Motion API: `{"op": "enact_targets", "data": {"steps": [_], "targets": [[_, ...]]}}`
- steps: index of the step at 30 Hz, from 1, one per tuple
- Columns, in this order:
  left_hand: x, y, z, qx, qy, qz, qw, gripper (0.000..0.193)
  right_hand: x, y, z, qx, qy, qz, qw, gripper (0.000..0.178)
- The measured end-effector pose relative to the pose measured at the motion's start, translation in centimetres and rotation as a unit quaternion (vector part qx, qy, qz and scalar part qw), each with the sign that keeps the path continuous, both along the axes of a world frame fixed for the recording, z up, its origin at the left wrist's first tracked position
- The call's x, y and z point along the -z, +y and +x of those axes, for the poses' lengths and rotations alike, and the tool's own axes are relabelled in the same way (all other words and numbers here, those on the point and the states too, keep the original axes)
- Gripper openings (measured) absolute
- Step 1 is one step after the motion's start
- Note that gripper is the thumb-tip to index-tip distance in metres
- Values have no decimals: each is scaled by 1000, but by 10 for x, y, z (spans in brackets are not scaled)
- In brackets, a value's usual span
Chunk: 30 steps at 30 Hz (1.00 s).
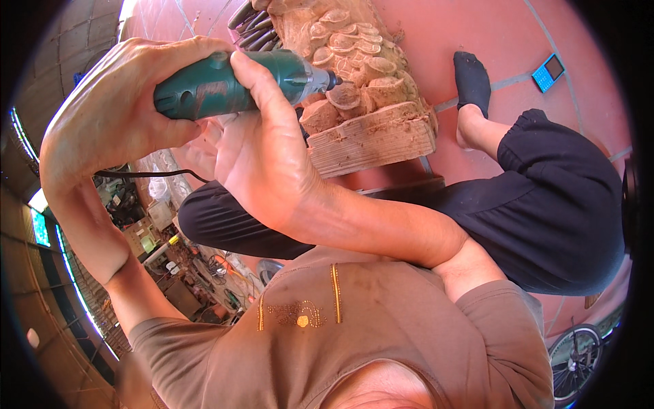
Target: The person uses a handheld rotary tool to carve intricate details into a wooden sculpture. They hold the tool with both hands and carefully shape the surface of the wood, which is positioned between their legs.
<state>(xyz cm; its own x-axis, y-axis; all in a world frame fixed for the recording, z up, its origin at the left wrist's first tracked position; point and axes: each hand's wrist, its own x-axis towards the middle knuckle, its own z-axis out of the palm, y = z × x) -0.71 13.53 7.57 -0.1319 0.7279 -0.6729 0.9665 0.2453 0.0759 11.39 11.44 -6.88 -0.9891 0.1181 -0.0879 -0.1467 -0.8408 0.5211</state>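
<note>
A green rotary tool is gripped between both of my hands. My left hand wraps round its rear end, fingers over the top and thumb below. My right hand reaches across from the right, its thumb lying over the front of the body; its other fingers are mostly hidden. The tool's metal nose and bit point right, at the round raised shapes of a carved wooden block. Whether the bit touches the wood I cannot tell. Wood dust lies over the carving.
Several dark-handled hand tools lie beside the carving's far left. A black cord runs below my hands. On the red tiled floor is a blue phone, beyond my socked foot. Cluttered gear lies left; a bicycle wheel stands lower right.
</note>
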Motion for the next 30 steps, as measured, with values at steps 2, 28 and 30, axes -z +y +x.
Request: {"op": "enact_targets", "data": {"steps": [2,28,30], "targets": [[1,-1,0,19,4,11,1000,72,-2,3,2,-2,-7,0,1000,45],[6,7,3,69,-12,36,997,63,-2,3,4,23,-6,5,1000,46],[6,6,1,79,-12,37,996,64,-3,3,5,19,-10,5,1000,46]]}}
